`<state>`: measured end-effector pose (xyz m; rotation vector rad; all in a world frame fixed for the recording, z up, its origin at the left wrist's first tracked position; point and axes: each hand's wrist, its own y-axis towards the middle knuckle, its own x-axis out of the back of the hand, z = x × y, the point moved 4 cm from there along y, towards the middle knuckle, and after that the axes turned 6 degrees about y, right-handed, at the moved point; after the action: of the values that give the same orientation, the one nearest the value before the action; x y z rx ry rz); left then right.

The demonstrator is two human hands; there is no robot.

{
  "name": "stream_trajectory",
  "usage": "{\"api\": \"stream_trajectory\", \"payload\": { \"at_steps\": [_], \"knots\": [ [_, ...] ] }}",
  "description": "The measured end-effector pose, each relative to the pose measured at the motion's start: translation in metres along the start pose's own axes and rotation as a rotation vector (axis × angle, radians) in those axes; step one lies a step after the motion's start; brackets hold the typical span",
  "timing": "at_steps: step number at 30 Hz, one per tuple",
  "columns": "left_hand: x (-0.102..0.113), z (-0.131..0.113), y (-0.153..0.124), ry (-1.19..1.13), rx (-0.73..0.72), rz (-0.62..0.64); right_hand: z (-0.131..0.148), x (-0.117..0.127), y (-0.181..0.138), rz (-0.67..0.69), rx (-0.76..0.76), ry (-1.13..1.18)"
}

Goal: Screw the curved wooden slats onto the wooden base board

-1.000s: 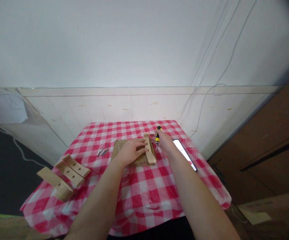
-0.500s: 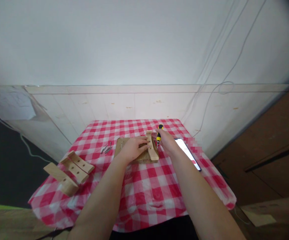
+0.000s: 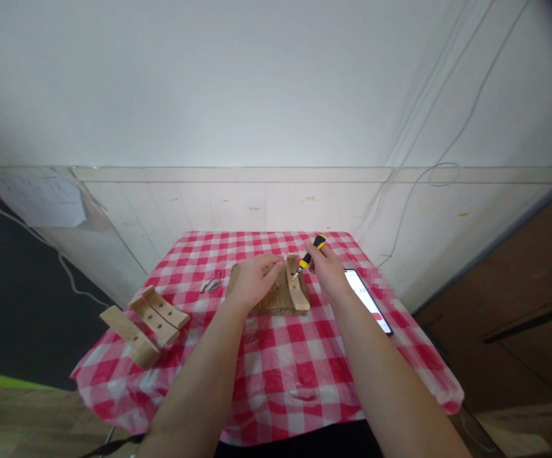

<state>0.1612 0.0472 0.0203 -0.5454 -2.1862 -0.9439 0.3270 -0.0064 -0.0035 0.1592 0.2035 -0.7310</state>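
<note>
My right hand point(image 3: 327, 270) grips a yellow-and-black screwdriver point(image 3: 312, 252). It slants down to the left, its metal tip over a pale, curved wooden piece with holes point(image 3: 297, 298); whether the tip touches the wood I cannot tell. That piece lies along the right side of a brown wooden board point(image 3: 276, 302). Above the board's left part is my left hand point(image 3: 255, 280), thumb and fingers pinched together just left of the curved piece. Whatever the pinch holds, if anything, is too small to make out.
Several metal screws point(image 3: 213, 284) lie left of the board on the checked tablecloth point(image 3: 276, 362). More pale wooden pieces with holes point(image 3: 159, 316) are at the table's left edge. A lit phone point(image 3: 368, 300) lies beside my right forearm. A wall point(image 3: 266, 210) stands behind the table.
My left hand has come off the curved wooden piece and its fingers have drawn into a pinch. The screwdriver has tilted, its tip swinging left over the piece. The view has shifted slightly.
</note>
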Motion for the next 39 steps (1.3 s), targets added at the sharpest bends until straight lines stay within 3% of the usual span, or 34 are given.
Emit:
{"api": "stream_trajectory", "payload": {
  "at_steps": [5, 9, 15, 19, 25, 31, 35, 39],
  "knots": [
    [0.001, 0.01, 0.0, 0.102, 0.048, -0.106, 0.002, -0.011, -0.009, 0.159, 0.012, 0.169],
    [0.005, 0.009, 0.0, 0.216, 0.034, -0.16, 0.004, -0.012, -0.013, 0.237, -0.004, 0.098],
    [0.015, 0.017, -0.002, 0.146, 0.16, -0.281, 0.01, -0.009, -0.016, 0.302, 0.062, 0.017],
    [0.012, 0.031, -0.002, 0.231, 0.303, -0.23, 0.003, -0.007, -0.013, 0.279, 0.088, -0.05],
    [0.001, 0.039, -0.004, 0.37, 0.362, -0.165, 0.002, -0.014, -0.016, 0.325, 0.185, -0.233],
    [0.003, 0.03, -0.002, 0.253, 0.207, -0.255, 0.001, -0.011, -0.012, 0.272, 0.234, -0.27],
    [0.003, 0.023, 0.0, 0.152, 0.071, -0.219, 0.0, -0.007, -0.01, 0.227, 0.229, -0.228],
    [0.002, 0.022, 0.0, 0.114, 0.034, -0.205, 0.0, -0.005, -0.009, 0.2, 0.223, -0.137]
  ]
}}
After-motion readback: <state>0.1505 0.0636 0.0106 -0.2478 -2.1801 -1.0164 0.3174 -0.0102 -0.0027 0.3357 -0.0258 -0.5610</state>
